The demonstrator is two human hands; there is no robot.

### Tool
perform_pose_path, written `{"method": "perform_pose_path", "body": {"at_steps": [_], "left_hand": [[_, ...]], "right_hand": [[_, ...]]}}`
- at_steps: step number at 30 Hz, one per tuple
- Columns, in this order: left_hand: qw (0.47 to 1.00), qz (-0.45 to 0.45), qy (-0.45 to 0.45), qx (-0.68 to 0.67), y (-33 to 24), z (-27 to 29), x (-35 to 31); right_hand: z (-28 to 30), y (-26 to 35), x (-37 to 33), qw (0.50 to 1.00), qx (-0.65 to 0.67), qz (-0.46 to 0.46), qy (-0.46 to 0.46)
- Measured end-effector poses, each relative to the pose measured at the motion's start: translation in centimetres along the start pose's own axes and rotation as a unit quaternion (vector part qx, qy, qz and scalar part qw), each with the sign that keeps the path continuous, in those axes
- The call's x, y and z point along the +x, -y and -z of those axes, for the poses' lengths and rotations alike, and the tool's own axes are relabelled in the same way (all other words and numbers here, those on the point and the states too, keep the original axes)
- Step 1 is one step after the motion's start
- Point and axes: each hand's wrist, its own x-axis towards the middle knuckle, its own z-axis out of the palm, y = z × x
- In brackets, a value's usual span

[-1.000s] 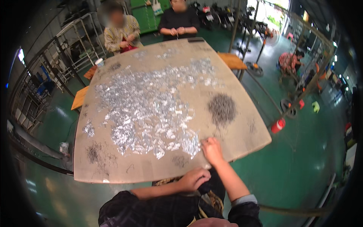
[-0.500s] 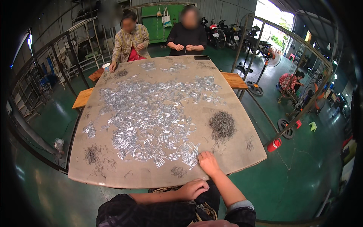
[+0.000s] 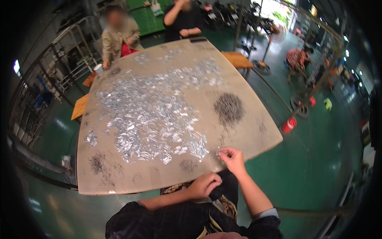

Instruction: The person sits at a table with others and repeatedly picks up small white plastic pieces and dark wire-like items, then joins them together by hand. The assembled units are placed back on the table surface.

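Note:
Thumb and fingertips of my right hand [image 3: 231,158] pinch a small, thin silvery metal piece [image 3: 218,151] above the near right part of the table. My left hand [image 3: 205,185] rests by the table's near edge, above my lap, its fingers curled closed; whatever they may hold is hidden. Many short, shiny metal pieces [image 3: 167,133] are spread loosely over the middle of the brown-covered table [image 3: 246,139]. A dense heap of dark thin wire pieces [image 3: 229,108] lies beyond my right hand. A smaller dark patch of these wires [image 3: 188,165] lies just left of my hands.
More dark wires [image 3: 97,163] lie at the table's near left. Across the table are two people, with a white cup [image 3: 98,68] and a dark phone [image 3: 197,40] near them. Wooden benches [image 3: 236,59] flank the table. A red bottle [image 3: 289,124] stands beyond its right edge.
My right hand has lifted off the tabletop beside the shiny pieces and turned, now showing a small metal piece in its pinch. The view has shifted. One person opposite has raised a hand to the head.

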Motion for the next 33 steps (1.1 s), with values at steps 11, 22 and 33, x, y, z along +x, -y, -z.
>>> {"method": "perform_pose_path", "body": {"at_steps": [11,22,33], "left_hand": [[0.999,0.021,0.007,0.028,-1.0,-0.4,1.4],[0.995,0.071,0.018,0.072,-0.2,-0.6,1.3],[0.917,-0.045,-0.049,0.394,8.9,7.9,11.6]], "right_hand": [[1.4,4.3,-10.8,0.994,0.075,-0.021,-0.077],[0.3,5.1,-11.0,0.976,-0.135,0.129,-0.109],[0.6,4.6,-11.1,0.961,-0.192,0.172,-0.104]]}}
